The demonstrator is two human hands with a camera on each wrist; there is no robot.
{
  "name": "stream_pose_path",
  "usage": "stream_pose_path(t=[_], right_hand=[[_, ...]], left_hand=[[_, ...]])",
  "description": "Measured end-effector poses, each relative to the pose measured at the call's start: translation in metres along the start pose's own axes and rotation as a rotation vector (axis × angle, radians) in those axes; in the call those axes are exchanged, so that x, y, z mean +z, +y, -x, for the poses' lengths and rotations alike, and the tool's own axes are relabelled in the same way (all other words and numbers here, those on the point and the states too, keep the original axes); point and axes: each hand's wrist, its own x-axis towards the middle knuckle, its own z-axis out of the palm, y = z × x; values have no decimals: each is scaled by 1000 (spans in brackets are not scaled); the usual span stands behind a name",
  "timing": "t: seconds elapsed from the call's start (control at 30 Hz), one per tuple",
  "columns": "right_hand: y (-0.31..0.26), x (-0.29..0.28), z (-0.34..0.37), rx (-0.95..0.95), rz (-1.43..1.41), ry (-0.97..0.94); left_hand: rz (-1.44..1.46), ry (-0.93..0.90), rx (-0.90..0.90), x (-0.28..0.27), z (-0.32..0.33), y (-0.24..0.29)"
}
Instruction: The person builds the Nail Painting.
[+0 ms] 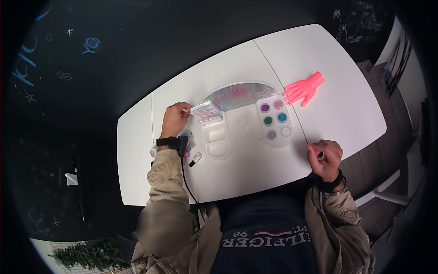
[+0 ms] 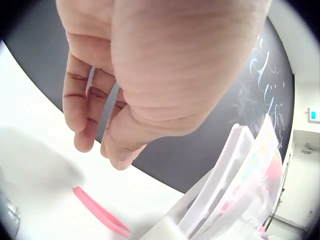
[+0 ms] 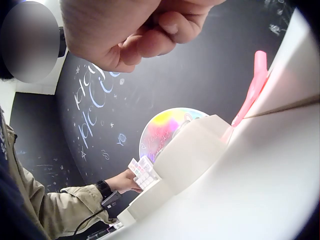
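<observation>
My left hand is beside a small white case standing upright at the left of a white tabletop station. In the left wrist view its fingers hang slightly bent, thumb near the fingertips, with nothing seen between them. Below them, pink tweezers lie on the table. Small colourful pieces are printed or set on the case's face. My right hand is loosely curled at the table's near edge, apart from the station, with nothing seen in it.
Several glitter pots sit in the station's right side, before an iridescent back panel. A pink model hand lies at the right. A small black-capped bottle and small packets lie near my left wrist. A blackboard wall stands behind.
</observation>
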Motion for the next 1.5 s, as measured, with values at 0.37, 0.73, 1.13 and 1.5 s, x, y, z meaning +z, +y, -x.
stream_pose_path(t=[0.37, 0.73, 1.13, 1.5], right_hand=[[0, -1, -1, 0, 16, -11], [0, 0, -1, -5, 15, -8], [1, 0, -1, -15, 28, -1], [-1, 0, -2, -15, 24, -10]], left_hand=[[-202, -48, -43, 25, -2, 4], [-280, -68, -116, 19, 3, 8], [-85, 65, 8, -19, 21, 6], [-38, 41, 79, -43, 64, 55]])
